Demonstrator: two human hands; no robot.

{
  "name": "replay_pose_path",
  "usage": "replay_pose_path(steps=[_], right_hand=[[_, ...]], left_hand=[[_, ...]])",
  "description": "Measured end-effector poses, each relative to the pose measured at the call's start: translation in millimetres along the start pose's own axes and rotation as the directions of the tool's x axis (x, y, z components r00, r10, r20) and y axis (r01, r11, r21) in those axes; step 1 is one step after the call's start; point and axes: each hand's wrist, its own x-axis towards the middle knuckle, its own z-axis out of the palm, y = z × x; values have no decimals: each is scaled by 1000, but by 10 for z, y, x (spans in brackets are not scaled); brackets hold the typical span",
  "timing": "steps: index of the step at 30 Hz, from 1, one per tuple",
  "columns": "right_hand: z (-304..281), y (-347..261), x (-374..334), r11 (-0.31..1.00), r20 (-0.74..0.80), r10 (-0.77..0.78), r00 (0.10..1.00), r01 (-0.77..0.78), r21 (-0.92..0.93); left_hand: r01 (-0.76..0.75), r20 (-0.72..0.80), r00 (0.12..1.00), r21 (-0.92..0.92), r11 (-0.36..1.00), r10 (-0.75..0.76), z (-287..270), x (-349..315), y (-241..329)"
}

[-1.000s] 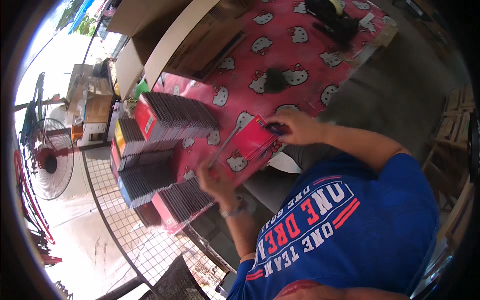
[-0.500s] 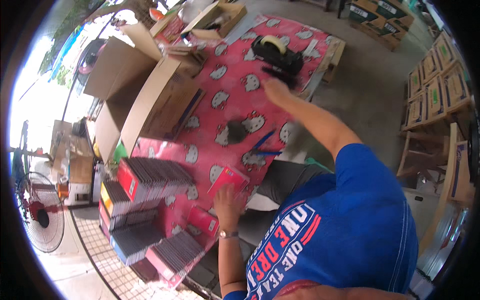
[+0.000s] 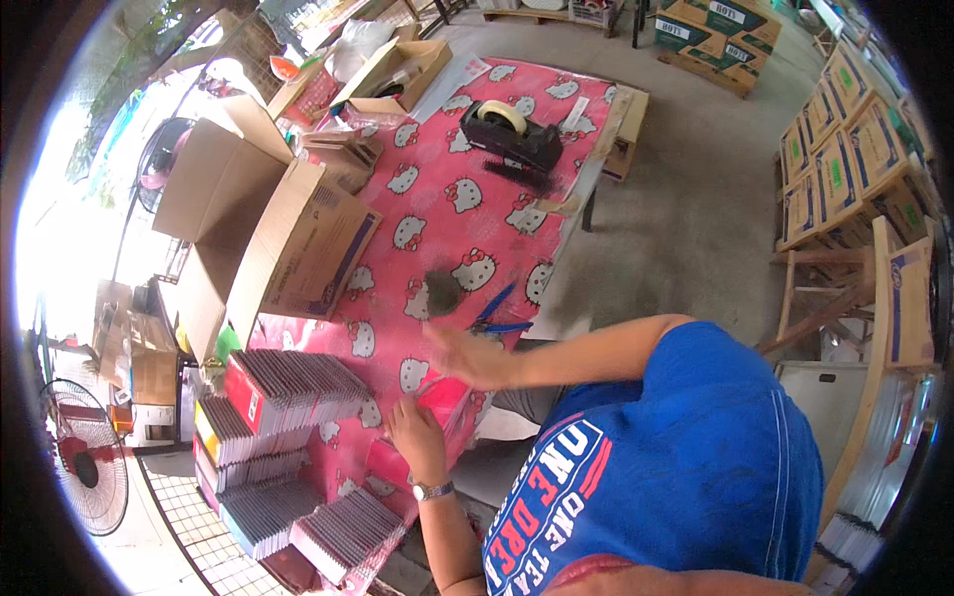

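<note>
Over the table my right hand (image 3: 467, 358) reaches in from the right, slightly blurred, fingers stretched out and nothing visible in them. Below its palm lies a bright red flat booklet (image 3: 447, 397), partly covered. My left hand (image 3: 415, 439), a watch on its wrist, is beside the booklet's left edge with fingers extended; whether it touches the booklet is unclear. Another red booklet (image 3: 386, 462) lies close to the left hand, partly hidden. Left of both hands are stacks of spiral-bound notebooks (image 3: 298, 387). A blue two-handled tool (image 3: 504, 313) lies beyond the right forearm.
An open cardboard box (image 3: 318, 248) stands at the table's left. A black tape dispenser (image 3: 512, 134) is at the far side, with a dark elongated thing (image 3: 522, 177) beside it. A fan (image 3: 87, 462) is at far left; stacked cartons (image 3: 845, 169) stand at right.
My right hand has come back from beside the tape dispenser to above the red booklet. My left hand has slid off the booklet toward its left edge. The whole view has shifted slightly.
</note>
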Motion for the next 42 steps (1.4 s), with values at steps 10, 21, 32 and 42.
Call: replay_pose_path(steps=[10,21,32,42], right_hand=[[-234,-59,211,984,431,-171,886,179,23],[-146,29,256,918,421,-397,815,350,186],[-267,-31,137,844,305,-528,793,529,88],[-297,-266,159,958,473,-159,866,252,-138]], left_hand=[[-56,-108,993,-76,996,47,188,42,-18],[-171,-132,980,-177,969,149,126,2,21],[-136,-134,985,-221,966,108,119,44,28],[-220,-185,964,-167,961,189,191,-22,5]])
